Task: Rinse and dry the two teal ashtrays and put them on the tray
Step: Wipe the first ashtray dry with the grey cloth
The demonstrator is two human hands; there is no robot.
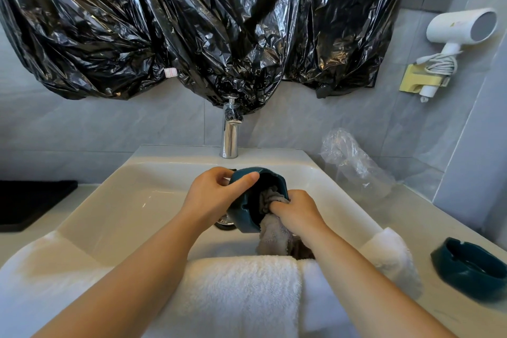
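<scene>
The teal ashtray (247, 200) is tipped on its side above the white sink (115, 200), just in front of the chrome tap (230, 134); my left hand (214, 197) grips its rim, thumb across the top edge. My right hand (297, 212) is closed on a grey cloth (274, 230), pushing it into the bowl, though I cannot tell how deep my fingertips reach. The second teal ashtray (472, 269) sits upright on the bench to my right, beside the white towel (241, 291) draped over the sink's front edge.
</scene>
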